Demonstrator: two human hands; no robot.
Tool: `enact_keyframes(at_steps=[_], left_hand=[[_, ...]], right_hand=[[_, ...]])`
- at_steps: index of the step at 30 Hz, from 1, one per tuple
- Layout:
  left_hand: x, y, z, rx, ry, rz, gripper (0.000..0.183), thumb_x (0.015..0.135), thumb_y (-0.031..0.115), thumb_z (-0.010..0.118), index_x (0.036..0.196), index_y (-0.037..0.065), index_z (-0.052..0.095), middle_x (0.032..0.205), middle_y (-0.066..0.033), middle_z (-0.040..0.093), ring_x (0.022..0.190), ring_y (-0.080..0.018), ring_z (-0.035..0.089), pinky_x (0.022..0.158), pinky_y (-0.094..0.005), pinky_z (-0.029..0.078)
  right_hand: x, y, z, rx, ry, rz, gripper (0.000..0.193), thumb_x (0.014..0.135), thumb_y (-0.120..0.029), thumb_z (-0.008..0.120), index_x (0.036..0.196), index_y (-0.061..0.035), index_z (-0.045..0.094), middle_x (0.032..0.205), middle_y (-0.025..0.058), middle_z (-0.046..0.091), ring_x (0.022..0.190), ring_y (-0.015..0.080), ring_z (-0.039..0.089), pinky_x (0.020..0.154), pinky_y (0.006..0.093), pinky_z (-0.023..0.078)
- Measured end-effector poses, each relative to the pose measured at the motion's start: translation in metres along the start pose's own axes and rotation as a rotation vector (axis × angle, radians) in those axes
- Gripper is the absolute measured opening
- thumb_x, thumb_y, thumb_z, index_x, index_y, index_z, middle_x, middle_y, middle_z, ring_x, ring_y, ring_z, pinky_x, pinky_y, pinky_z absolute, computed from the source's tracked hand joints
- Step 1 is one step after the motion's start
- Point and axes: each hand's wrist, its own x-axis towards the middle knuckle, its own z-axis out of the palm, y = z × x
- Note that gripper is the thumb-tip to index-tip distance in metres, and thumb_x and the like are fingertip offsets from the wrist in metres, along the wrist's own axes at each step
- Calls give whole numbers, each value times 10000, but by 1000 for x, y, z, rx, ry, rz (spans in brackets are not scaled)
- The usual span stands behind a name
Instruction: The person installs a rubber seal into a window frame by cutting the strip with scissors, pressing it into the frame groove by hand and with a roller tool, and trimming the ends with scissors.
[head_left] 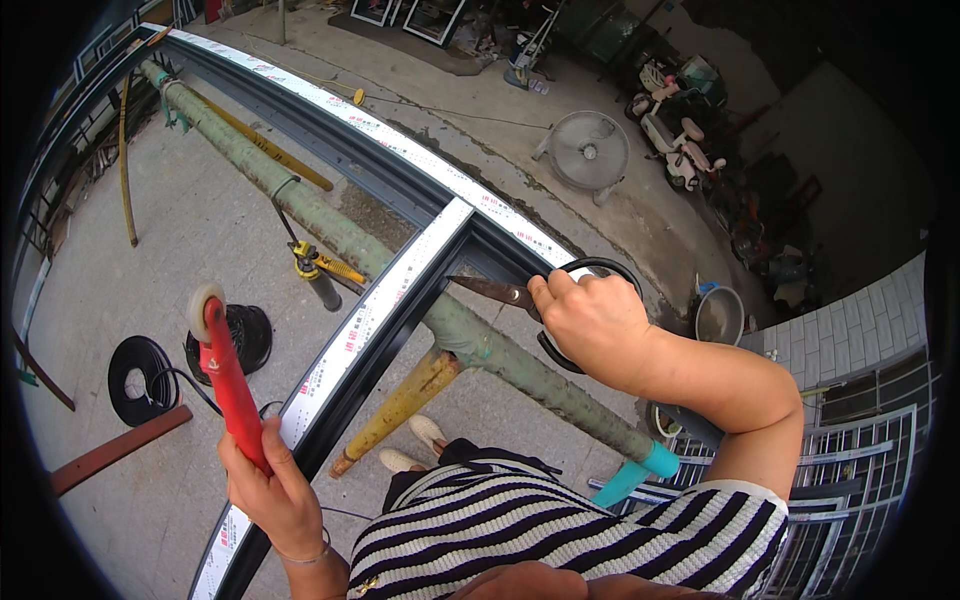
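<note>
My left hand [268,490] is closed round the red handle of a roller [225,370], whose pale wheel points up and away from me. In my right hand [600,320] is a pair of scissors [490,291] with large black handle loops. Their dark blades reach left to the inner corner of a dark metal frame [345,425]; whether they touch it, I cannot tell. White printed film covers the frame's top faces. A thin black strip runs from a coil [130,385] on the floor toward the frame near my left hand.
Green poles [540,385] on yellow legs [400,410] support the frame. A yellow-and-black gun-shaped tool [315,270] hangs beside it. On the floor are a black bundle [245,340] and a reddish bar [120,450]. Beyond stand a fan [588,150], a pink scooter [675,145] and a bucket [720,315].
</note>
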Motion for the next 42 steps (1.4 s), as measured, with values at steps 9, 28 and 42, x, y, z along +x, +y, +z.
enact_keyframes(at_steps=[9,28,42], left_hand=[[2,-4,-1,-15,-3,96,185,979,67,618,1112,-46,556,835,-171,655,668,-258,606,631,-344,473],[5,-6,4,28,59,192,181,1000,126,590,1120,-6,559,780,-202,630,649,-329,624,591,-391,469],[7,3,0,36,56,176,173,972,82,607,1106,-17,557,752,-220,614,629,-396,617,564,-425,465]], right_hand=[[6,13,-26,-100,-126,44,136,777,-92,662,868,9,666,766,101,658,614,227,691,509,350,538],[146,45,16,529,62,261,479,840,-162,659,1296,-60,555,1167,194,609,1098,405,609,921,490,500],[193,41,59,680,41,271,641,787,-400,813,1343,-162,602,1263,181,564,1212,378,559,1013,474,468]])
